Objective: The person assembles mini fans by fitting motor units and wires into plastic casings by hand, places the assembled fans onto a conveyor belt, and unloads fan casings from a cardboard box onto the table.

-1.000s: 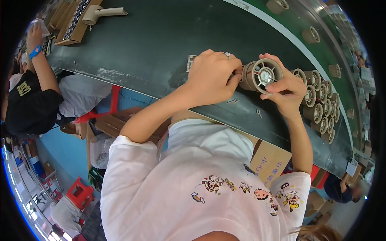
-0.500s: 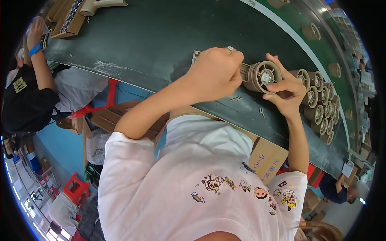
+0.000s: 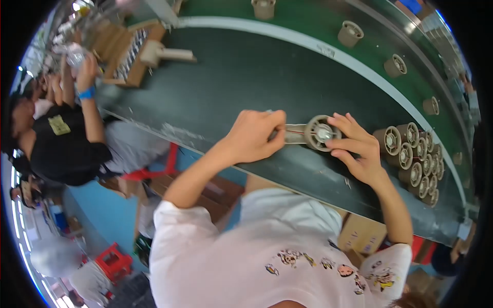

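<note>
A beige hair dryer housing (image 3: 295, 134) is held between both hands above the dark green table. Its round head shows spokes and a bright metal centre, and red wires run along the open handle. My right hand (image 3: 359, 149) grips the round head from the right, thumb and fingers on its rim. My left hand (image 3: 257, 134) is closed at the handle's far end. What its fingertips press on is hidden beneath the hand.
Several beige round housings (image 3: 405, 156) stand grouped at right. More housings (image 3: 351, 34) sit on the green conveyor beyond the pale rail. At upper left are a carton of small parts (image 3: 134, 56) and another housing with a handle (image 3: 174, 54). A co-worker (image 3: 67, 138) sits at left.
My view has shifted, so the table and hands appear lower. My left hand has moved away from the round head along the handle, exposing more of it and the red wires. My right hand keeps its hold.
</note>
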### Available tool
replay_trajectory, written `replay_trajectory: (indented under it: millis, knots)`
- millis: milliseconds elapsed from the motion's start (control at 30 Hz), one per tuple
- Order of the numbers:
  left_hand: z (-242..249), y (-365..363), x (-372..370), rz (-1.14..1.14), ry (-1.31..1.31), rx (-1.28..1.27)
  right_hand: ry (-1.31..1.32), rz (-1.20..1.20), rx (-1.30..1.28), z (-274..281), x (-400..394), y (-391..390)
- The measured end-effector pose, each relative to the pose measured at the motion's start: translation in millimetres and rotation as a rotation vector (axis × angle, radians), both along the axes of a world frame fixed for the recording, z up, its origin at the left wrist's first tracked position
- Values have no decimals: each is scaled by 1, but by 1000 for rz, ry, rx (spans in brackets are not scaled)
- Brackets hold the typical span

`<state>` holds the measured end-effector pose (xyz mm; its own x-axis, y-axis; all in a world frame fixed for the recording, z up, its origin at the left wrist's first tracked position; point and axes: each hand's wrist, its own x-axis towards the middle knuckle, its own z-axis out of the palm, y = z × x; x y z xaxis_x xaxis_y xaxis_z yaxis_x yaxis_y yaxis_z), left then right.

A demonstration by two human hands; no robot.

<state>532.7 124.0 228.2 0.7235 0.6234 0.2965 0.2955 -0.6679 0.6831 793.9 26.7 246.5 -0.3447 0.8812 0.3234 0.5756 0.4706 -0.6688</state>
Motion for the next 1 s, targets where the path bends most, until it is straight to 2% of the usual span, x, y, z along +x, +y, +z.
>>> replay_trajectory:
  millis: [33, 100, 167, 233, 267, 300, 367, 433, 500, 567, 633, 667, 700, 733, 767, 800, 833, 900, 933, 1000]
  knots:
    - [1, 8, -8, 95, 14, 19, -39, -29, 31, 9, -7, 9]
    - [9, 27, -22, 353, 83, 2, 110, -60, 25, 9, -11, 31]
    - [1, 63, -34, 548, -16, 93, 40, -90, 177, 20, -15, 63]
    - [7, 107, -36, 776, 100, 133, 19, -136, 194, 23, -21, 103]
    - [10, 128, -33, 839, 121, 170, -91, -222, 175, 26, -23, 123]
    - [12, 151, -29, 903, 135, 207, -40, -232, 142, 25, -24, 147]
    - [8, 202, -18, 1006, 174, 333, -129, -346, 182, 16, -29, 195]
    - [3, 248, 0, 1091, 165, 321, -76, -400, 237, -1, -33, 243]
    - [-16, 293, 9, 995, 76, 336, -175, -487, 205, -11, -37, 283]
    - [-39, 336, 15, 897, -66, 353, -303, -576, 145, 5, -41, 285]
    - [-29, 337, 27, 968, -46, 422, -356, -601, 117, 9, -27, 287]
    - [-16, 331, 29, 906, -14, 490, -499, -653, 145, 17, -19, 276]
    - [-6, 324, 29, 751, -37, 619, -645, -700, 167, 20, -11, 268]
    - [3, 319, 28, 568, 55, 652, -708, -729, 99, 17, 1, 267]
    - [11, 318, 31, 378, 140, 681, -721, -753, -72, 14, 13, 267]
    - [14, 323, 35, 146, 192, 472, -730, -775, -244, 11, 25, 268]
    - [16, 308, 45, 163, 298, 484, -738, -790, -275, 5, 35, 267]
    - [11, 294, 58, 219, 427, 474, -530, -667, -188, 7, 47, 253]
    - [4, 291, 63, 213, 352, 439, -634, -647, -204, 13, 44, 241]
    - [4, 266, 75, 181, 264, 427, -599, -506, -243, 27, 36, 204]
